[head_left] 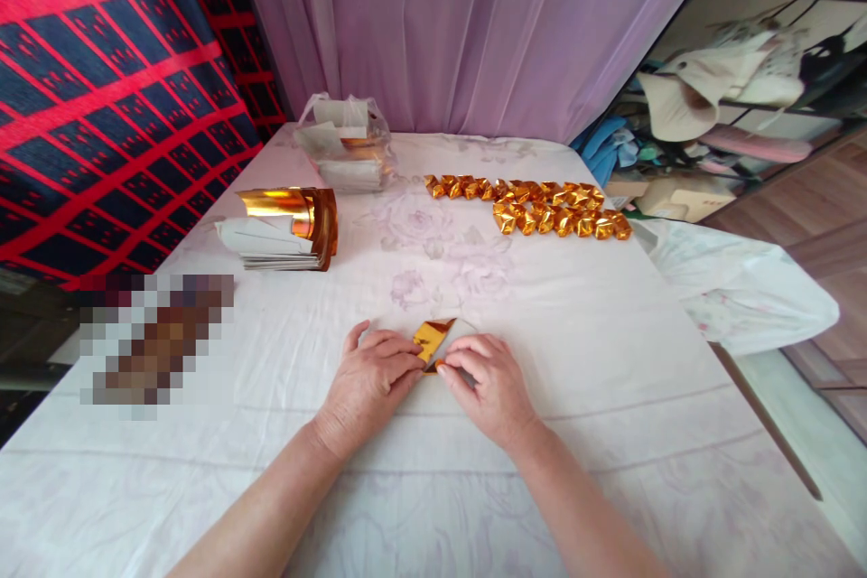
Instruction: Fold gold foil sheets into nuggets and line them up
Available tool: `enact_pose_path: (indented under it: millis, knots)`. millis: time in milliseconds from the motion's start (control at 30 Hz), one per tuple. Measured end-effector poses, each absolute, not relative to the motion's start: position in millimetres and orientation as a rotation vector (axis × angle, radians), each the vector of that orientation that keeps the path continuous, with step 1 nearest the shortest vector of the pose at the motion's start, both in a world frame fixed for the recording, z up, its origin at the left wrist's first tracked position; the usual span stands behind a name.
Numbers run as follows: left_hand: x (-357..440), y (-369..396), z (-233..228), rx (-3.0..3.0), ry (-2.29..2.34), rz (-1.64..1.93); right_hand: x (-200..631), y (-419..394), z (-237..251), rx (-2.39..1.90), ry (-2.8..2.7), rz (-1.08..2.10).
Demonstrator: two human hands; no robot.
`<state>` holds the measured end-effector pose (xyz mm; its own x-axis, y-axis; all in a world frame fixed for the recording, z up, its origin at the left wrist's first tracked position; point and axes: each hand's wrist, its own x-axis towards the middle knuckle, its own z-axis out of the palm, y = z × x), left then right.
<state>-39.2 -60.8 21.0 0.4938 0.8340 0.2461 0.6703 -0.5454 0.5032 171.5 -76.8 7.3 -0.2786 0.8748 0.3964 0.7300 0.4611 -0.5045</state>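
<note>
A partly folded sheet of gold foil paper lies on the table in front of me, its gold side and pale backing both showing. My left hand has its fingertips pressed together on the paper's left edge. From the right, my right hand pinches the near corner between thumb and fingers. The fingers cover part of both sides of the sheet. Farther off to the right, several folded gold foil pieces are lined up in two rows. Flat gold sheets with pale backs form a stack at the left.
Behind the stack stands a clear plastic bag with more sheets. A blurred-out patch covers something at the left. The floral tablecloth hangs past the right edge. A purple curtain borders the back; shelves with a cap stand right.
</note>
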Motion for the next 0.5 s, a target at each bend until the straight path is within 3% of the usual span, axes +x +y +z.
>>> enact_pose_path:
  millis: [500]
  knots:
    - [-34.7, -62.6, 21.9, 2.359, 1.317, 0.685, 164.7, -75.3, 9.8, -1.481, -2.019, 0.342]
